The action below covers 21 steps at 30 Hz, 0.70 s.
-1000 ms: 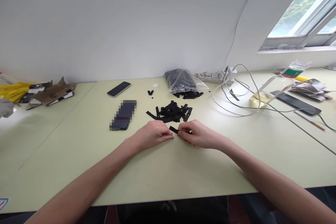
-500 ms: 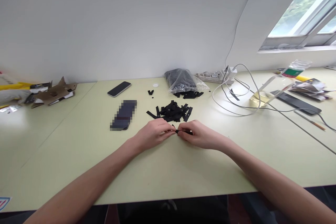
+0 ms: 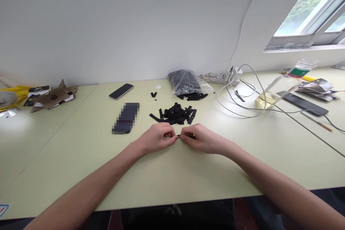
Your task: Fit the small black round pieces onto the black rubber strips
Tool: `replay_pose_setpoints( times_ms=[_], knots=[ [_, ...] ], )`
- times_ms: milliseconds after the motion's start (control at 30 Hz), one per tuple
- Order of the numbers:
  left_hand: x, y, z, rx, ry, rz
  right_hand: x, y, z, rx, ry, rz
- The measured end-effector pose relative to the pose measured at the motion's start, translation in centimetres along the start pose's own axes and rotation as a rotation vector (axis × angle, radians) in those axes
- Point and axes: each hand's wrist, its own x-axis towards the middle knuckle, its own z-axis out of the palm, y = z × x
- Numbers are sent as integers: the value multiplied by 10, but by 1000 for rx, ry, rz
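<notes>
My left hand (image 3: 159, 137) and my right hand (image 3: 201, 138) meet fingertip to fingertip over the pale green table (image 3: 161, 172). Between them is a small black strip (image 3: 192, 136), pinched at both sides, mostly covered by my fingers. Just beyond my hands lies a loose pile of black strips (image 3: 176, 114). Behind the pile, a clear plastic bag (image 3: 185, 82) full of black pieces rests near the wall, with more strips at its front edge.
A phone (image 3: 121, 91) and a pixelated dark object (image 3: 126, 118) lie left of the pile. Torn cardboard (image 3: 55, 97) is farther left. On the right are a power strip (image 3: 215, 78), looping cables, a tilted bottle (image 3: 280, 86) with yellow liquid, and a dark flat device (image 3: 304, 103).
My left fingers have curled in more, and the strip's end that stuck up between my hands now lies lower, mostly hidden. The view has shifted slightly.
</notes>
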Motion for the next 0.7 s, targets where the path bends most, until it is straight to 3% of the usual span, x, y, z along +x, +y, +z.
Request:
replay_pose_setpoints(
  times_ms=[267,367,533,700],
  knots=[
    [1,2,0,24,49,-67,1,-3,4,-86,8,-19],
    [4,-4,-3,55,129,-116,1,-2,3,-132,13,14],
    [7,-22,-6,107,173,-228,3,2,2,-172,107,82],
    [8,-22,-6,99,190,-148,5,9,5,-161,233,69]
  ],
)
